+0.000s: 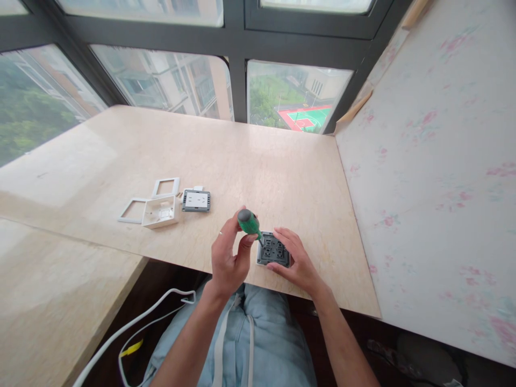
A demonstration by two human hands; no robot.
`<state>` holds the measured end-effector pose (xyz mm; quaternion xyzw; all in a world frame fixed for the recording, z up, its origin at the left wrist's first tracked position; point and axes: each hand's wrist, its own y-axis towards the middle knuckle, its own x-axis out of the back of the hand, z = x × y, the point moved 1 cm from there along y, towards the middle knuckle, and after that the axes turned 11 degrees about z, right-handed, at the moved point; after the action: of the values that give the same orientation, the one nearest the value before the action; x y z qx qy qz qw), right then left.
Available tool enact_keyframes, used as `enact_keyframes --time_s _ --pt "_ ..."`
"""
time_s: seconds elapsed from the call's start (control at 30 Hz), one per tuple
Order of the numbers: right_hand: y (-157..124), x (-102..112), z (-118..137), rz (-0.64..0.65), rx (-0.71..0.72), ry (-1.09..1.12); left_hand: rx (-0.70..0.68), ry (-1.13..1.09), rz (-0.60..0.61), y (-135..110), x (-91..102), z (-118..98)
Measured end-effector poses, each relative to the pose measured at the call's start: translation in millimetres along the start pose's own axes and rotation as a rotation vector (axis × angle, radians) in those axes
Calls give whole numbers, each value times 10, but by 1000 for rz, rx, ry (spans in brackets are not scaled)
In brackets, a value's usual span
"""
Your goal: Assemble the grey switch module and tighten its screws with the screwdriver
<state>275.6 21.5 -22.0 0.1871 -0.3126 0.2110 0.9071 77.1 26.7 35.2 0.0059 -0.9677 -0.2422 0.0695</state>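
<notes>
My left hand (231, 255) is closed around the green handle of a screwdriver (248, 222). Its shaft slants down to the left part of a switch panel (274, 250), which lies back side up on the sill and shows dark grey plastic with a white edge. My right hand (297, 262) grips that panel by its right side, thumb at the near edge and fingers at the far edge. The exact spot where the screwdriver's tip meets the panel is too small to make out. To the left lies a wall socket (196, 200) with a white face and grey frame.
Left of the socket sit an open white mounting box (160, 212) and two white cover frames (166, 186). The stone sill (290, 177) ends at a window (298, 97) and a flowered wall (435, 177). A white cable (133, 317) hangs below its front edge.
</notes>
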Motion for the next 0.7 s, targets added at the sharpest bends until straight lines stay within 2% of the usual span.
enact_keyframes --time_s 0.2,0.37,0.5,0.7 --pt "2 -2 -5 -6 11 1 -150 164 213 47 19 -100" --pt "-3 -10 -21 -15 24 6 -68 31 299 64 10 -128" --pt "-8 -15 -32 -15 20 2 8 -62 252 101 -53 -132" --pt "0 -13 -27 -25 28 5 34 -261 88 236 -272 -179"
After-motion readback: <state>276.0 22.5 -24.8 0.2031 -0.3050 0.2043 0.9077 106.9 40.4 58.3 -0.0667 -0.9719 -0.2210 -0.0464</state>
